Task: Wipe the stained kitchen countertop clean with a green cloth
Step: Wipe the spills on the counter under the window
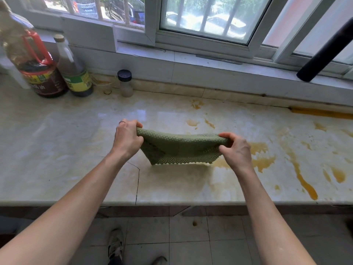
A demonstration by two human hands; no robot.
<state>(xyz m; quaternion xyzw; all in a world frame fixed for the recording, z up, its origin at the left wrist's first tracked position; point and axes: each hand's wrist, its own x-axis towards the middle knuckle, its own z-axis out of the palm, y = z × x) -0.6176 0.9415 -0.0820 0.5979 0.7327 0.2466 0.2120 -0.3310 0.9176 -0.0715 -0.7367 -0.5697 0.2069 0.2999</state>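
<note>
A green textured cloth (181, 149) hangs stretched between both hands just above the pale marble countertop (66, 142). My left hand (127, 138) pinches its upper left corner and my right hand (236, 148) pinches its upper right corner. The cloth's lower edge reaches down close to the counter surface. Orange-brown stains (303, 180) spread over the right half of the countertop, with smaller splashes (196, 104) near the back wall and a smear (261, 159) just right of the cloth.
Two sauce bottles (43, 73) (75, 73), a small glass (107, 87) and a dark-capped shaker (125, 83) stand at the back left. A black cylinder (324, 52) leans on the window sill at right. A crack (137, 180) runs to the counter's front edge.
</note>
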